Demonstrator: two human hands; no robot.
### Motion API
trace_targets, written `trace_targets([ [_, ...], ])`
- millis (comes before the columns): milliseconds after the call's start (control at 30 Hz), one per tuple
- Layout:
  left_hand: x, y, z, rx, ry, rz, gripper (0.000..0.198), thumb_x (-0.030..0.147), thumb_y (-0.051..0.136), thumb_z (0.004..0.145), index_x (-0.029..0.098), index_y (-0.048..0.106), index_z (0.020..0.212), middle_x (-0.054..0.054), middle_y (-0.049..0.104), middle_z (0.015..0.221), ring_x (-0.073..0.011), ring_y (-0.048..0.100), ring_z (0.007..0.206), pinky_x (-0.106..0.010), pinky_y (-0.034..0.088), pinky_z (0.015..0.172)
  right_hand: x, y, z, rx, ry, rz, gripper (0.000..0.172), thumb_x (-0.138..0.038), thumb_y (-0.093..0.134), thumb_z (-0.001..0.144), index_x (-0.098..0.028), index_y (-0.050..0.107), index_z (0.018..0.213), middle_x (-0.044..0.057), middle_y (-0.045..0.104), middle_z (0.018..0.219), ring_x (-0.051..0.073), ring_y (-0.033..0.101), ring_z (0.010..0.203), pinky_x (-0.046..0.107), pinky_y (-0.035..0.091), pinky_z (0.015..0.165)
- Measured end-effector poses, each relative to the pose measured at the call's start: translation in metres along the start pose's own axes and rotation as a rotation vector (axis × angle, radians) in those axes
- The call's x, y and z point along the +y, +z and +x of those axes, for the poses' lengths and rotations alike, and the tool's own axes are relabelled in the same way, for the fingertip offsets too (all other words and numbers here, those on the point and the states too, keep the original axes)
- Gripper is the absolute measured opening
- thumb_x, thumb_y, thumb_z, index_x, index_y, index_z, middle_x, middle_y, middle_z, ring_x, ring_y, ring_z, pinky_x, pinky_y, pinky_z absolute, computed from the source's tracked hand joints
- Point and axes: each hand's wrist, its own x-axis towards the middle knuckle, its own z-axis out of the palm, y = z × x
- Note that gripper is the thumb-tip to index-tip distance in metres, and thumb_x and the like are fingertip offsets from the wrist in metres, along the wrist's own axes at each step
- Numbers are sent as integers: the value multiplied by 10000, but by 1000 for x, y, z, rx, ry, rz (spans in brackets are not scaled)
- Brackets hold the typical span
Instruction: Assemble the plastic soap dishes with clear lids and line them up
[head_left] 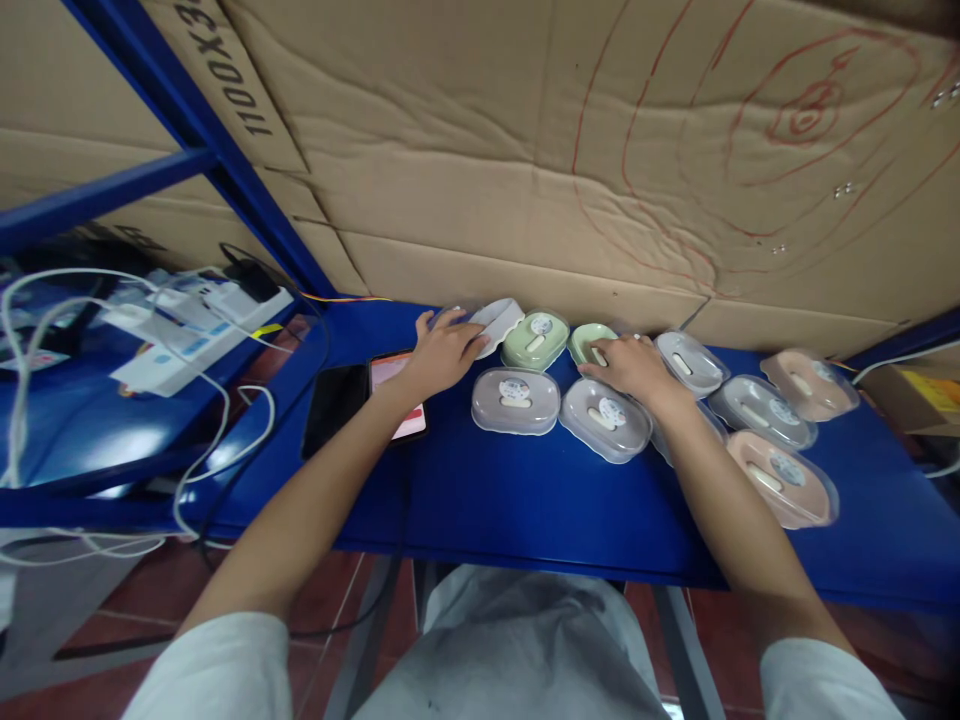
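My left hand has its fingers around a grey oval box, which is tilted up at the back of the blue table. My right hand rests its fingertips on a green oval box; its fingers are bent and partly spread. Between the hands sits another green box with a clear cover and a round label. In front of it lie a grey-pink box and a grey box. Another box is partly hidden under my right forearm.
To the right stand a grey box, another grey box and two peach boxes. Two phones lie left. Power strips and white cables are further left, beside a blue frame. Cardboard covers the back.
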Motion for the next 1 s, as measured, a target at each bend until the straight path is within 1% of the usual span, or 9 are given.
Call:
trace_targets([
  [67,1,1,0,-10,-12,-4,460,376,326,1120,189,696,1319,-164,713,1400,-330,450,1530,-635,175,1260,0,0,2,-4,-4,7,479,-559,571,1011,-218,679,1329,161,775,1218,384,687,1213,514,434,1058],
  [200,5,-1,1,-34,-57,-42,439,352,333,1115,167,661,1339,-183,683,1438,-320,428,1552,-632,154,1277,-1,-1,0,-5,-24,15,468,-407,521,1019,-145,569,1403,208,758,1236,407,681,1218,516,413,1055],
  [333,8,-2,2,-44,-109,-98,404,330,344,1107,194,640,1345,-162,669,1463,-315,415,1564,-660,121,1285,-1,-1,-2,-3,-32,11,469,-330,448,1027,-105,492,1436,241,741,1258,408,672,1223,508,392,1054],
  [567,9,0,4,-6,-159,-130,369,309,355,1098,269,634,1336,-124,656,1489,-307,427,1554,-693,88,1285,-3,2,-1,0,-32,-4,461,-229,355,1041,-58,505,1442,267,747,1213,415,683,1191,528,393,1034],
  [667,7,-1,5,17,-172,-134,371,297,351,1097,273,640,1327,-129,666,1474,-311,456,1528,-699,113,1275,-1,0,-3,7,-38,1,469,-226,349,1044,-68,531,1446,259,750,1228,412,688,1196,534,417,1032],
  [767,5,1,6,36,-166,-139,370,285,352,1096,268,646,1321,-131,674,1464,-312,473,1510,-707,122,1268,1,-3,-4,39,-35,7,507,-244,373,1047,-81,499,1510,254,741,1272,408,681,1225,540,442,1043],
  [833,6,3,5,46,-155,-143,364,281,369,1093,261,645,1329,-134,674,1463,-313,473,1509,-708,108,1271,0,-5,-2,96,-76,25,553,-252,421,1042,-115,445,1577,239,674,1427,392,616,1347,540,432,1102],
  [933,9,8,3,51,-127,-150,349,289,400,1090,259,644,1338,-125,698,1432,-307,450,1529,-704,55,1282,-10,-6,10,203,-257,107,642,-206,539,995,-216,422,1626,163,465,1677,355,465,1522,560,392,1195],
  [1000,11,11,2,54,-108,-155,341,295,410,1092,263,642,1340,-114,722,1397,-304,435,1541,-709,22,1282,-20,-4,23,195,-373,158,708,-164,628,937,-268,456,1616,122,375,1738,358,384,1583,606,366,1224],
])
